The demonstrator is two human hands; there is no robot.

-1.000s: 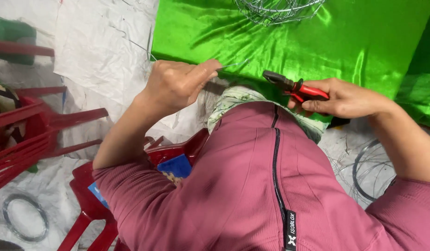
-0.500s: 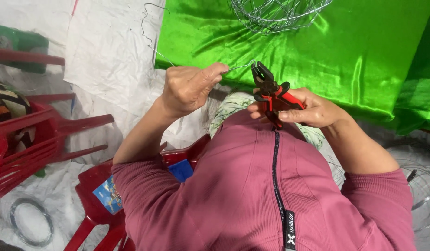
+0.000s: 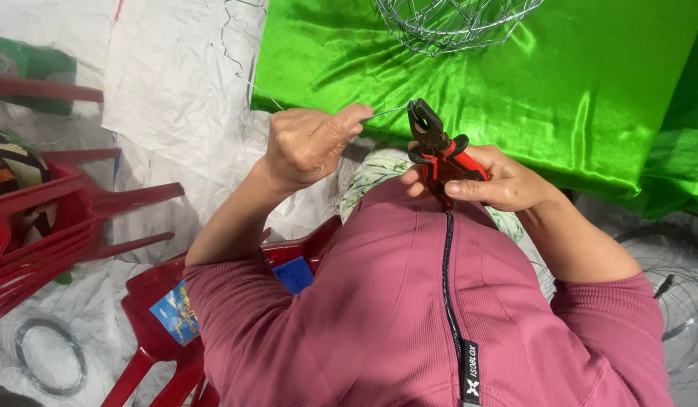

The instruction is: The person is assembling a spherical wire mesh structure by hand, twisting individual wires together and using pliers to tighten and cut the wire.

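My left hand (image 3: 313, 143) pinches a thin metal wire (image 3: 266, 94) that runs from the upper left across my fingers to the right. My right hand (image 3: 496, 179) grips red-and-black pliers (image 3: 436, 147) by the handles, jaws pointing up and closed on the wire's end beside my left fingers. Both hands are held in front of my chest, above the edge of a shiny green cloth (image 3: 515, 83). My pink zip-up top fills the lower part of the view.
A wire-mesh frame (image 3: 454, 19) lies on the green cloth at the top. Red plastic chairs (image 3: 70, 218) stand at the left, a red stool (image 3: 176, 324) under me. A coil of wire (image 3: 51, 354) lies on white sheeting at the bottom left; more wire loops (image 3: 673, 279) at the right.
My right hand has brought the pliers leftward and turned them upright until the jaws meet the wire held in my left hand. My left hand stayed nearly still.
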